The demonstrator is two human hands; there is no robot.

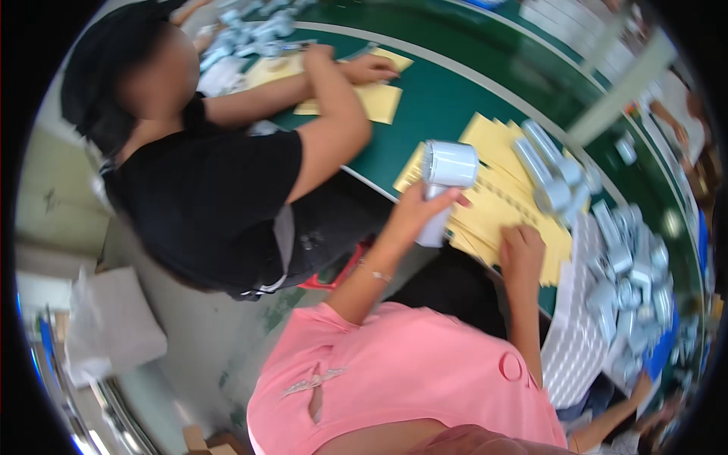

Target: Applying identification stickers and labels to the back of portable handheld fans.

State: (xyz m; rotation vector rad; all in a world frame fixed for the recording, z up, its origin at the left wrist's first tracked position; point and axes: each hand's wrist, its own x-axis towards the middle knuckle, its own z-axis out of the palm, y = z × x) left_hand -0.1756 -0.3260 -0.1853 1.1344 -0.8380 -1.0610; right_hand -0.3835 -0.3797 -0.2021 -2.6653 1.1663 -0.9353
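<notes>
My left hand (425,206) is wrapped round the handle of a light blue hair-dryer-shaped device (453,163). Its round drum head points up and to the right, above the edge of the table. My right hand (522,249) rests on a spread of flat yellow paper pieces (506,199), sheets or envelopes, with dark print on some. The fingers of that hand are curled in, and whatever they may pinch is hidden. Just beyond the papers lie several more light blue devices (547,173) of the same kind.
On the right, a white dimpled tray (570,341) stands beside a heap of light blue devices (633,277). To my left a person in black (220,193) works at the green table (436,95), with yellow papers (379,102) and another pile of blue parts (254,34). A pale post (618,95) rises at the far side.
</notes>
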